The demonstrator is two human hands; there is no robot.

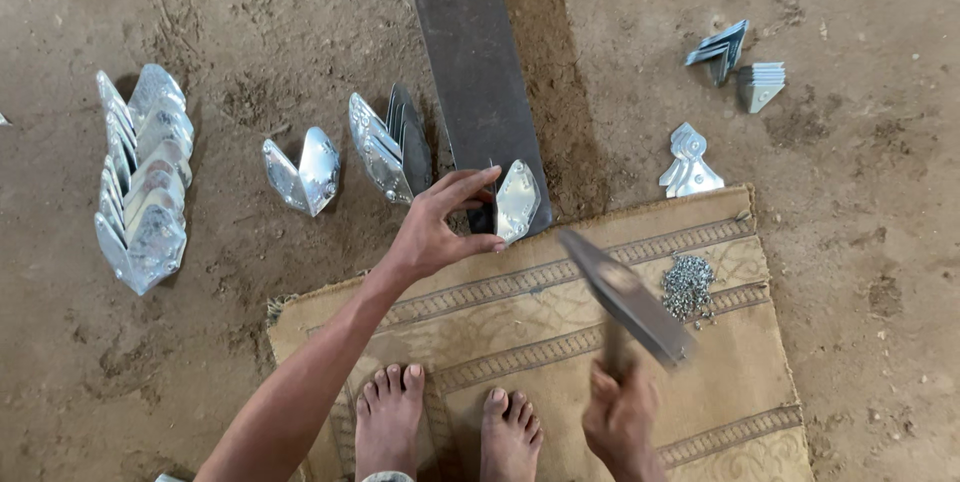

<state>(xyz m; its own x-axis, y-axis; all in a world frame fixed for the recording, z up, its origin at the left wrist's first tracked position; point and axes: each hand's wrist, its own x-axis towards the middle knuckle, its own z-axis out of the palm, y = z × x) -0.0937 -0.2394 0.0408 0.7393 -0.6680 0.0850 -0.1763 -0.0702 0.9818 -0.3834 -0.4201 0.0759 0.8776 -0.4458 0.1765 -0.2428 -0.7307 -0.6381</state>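
i see a bare dirt floor (230, 342) — brown, scuffed, lumpy — with a tan patterned mat (740, 362) laid over it under flat daylight.

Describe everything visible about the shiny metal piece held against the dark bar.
The shiny folded sheet-metal corner piece looks silvery and galvanised, with an embossed face and a pointed, rounded outline. It stands upright on the near end of the long dark flat metal bar, which lies on the dirt floor and meets the woven tan mat. The left hand pinches its left edge with its fingertips. The right hand holds a blurred hammer raised just to its right, not touching it.
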